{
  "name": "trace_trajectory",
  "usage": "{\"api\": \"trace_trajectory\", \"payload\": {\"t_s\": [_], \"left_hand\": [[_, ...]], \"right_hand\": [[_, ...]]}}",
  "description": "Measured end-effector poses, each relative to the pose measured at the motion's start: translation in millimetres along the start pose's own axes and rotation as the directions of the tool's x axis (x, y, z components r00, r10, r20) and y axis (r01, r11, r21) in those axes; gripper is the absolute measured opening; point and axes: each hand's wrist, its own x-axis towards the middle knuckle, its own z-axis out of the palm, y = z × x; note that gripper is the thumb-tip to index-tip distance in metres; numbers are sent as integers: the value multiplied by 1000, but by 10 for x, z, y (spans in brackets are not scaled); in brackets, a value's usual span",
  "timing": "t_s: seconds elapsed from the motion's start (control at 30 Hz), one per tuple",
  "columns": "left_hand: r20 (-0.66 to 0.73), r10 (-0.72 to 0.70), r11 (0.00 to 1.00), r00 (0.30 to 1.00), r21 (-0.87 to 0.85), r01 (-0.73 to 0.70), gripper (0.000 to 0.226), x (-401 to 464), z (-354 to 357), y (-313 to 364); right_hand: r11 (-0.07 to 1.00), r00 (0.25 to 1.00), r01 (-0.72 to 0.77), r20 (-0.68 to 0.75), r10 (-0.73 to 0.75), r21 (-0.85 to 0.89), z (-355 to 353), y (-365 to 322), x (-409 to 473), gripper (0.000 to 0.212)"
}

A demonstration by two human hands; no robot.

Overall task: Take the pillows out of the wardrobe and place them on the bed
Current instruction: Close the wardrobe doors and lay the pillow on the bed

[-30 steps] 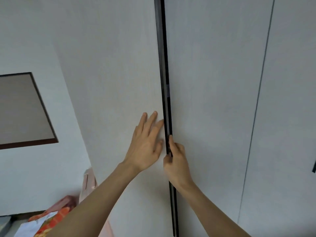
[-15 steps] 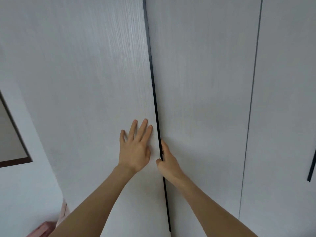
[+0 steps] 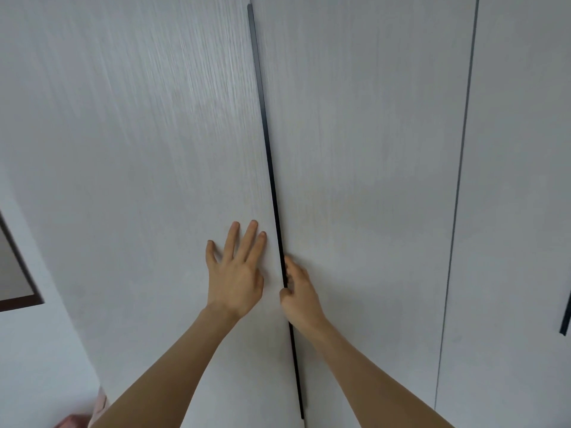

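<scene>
A tall pale grey wardrobe fills the view. My left hand point(image 3: 235, 273) lies flat, fingers spread, on the left door point(image 3: 154, 180). My right hand point(image 3: 298, 293) curls its fingers around the thin black strip handle point(image 3: 268, 168) that runs down the seam between the left door and the middle door point(image 3: 364, 180). Only a narrow dark line shows at the seam. No pillows and no bed are in view; the wardrobe's inside is hidden.
A further door panel point(image 3: 519, 180) stands to the right with another black handle point(image 3: 566, 313) at the frame's edge. On the left wall hangs a dark-framed panel point(image 3: 15, 273). Pink fabric point(image 3: 80, 418) shows at the bottom left.
The dark gap between the two doors has narrowed to a thin line. Both hands have stayed at the seam, and the view has shifted so the wall panel sits further left.
</scene>
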Motion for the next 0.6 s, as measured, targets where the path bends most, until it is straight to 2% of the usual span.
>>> {"api": "trace_trajectory", "payload": {"t_s": [0.07, 0.13, 0.2, 0.3, 0.4, 0.53, 0.6], "left_hand": [[-15, -19, 1000, 1000, 2, 19, 56, 4, 29, 15], [-28, -30, 1000, 999, 2, 30, 58, 7, 47, 21], [-47, -30, 999, 998, -13, 29, 58, 13, 48, 11], [-78, -21, 999, 997, -28, 19, 57, -4, 32, -25], [-91, -13, 1000, 996, -26, 11, 65, -38, 23, -66], [-66, -14, 1000, 998, 11, 15, 72, -54, 51, -141], [-46, -3, 999, 999, 40, 5, 77, -69, 78, -164]], "right_hand": [[998, 1000, -20, 12, 19, 52, -1, 44, 14, 66], [997, 1000, -15, 12, 14, 81, 19, 73, 26, 62], [997, 998, 17, -69, -12, 70, 73, 76, 47, 52], [1000, 967, -22, -254, 17, -17, 173, 13, 101, 34], [991, 923, -60, -386, 9, -120, 208, -31, 132, 25], [955, 928, -56, -369, -58, -291, 202, -62, 162, 24], [921, 905, -22, -399, -148, -390, 197, -89, 157, 21]]}}
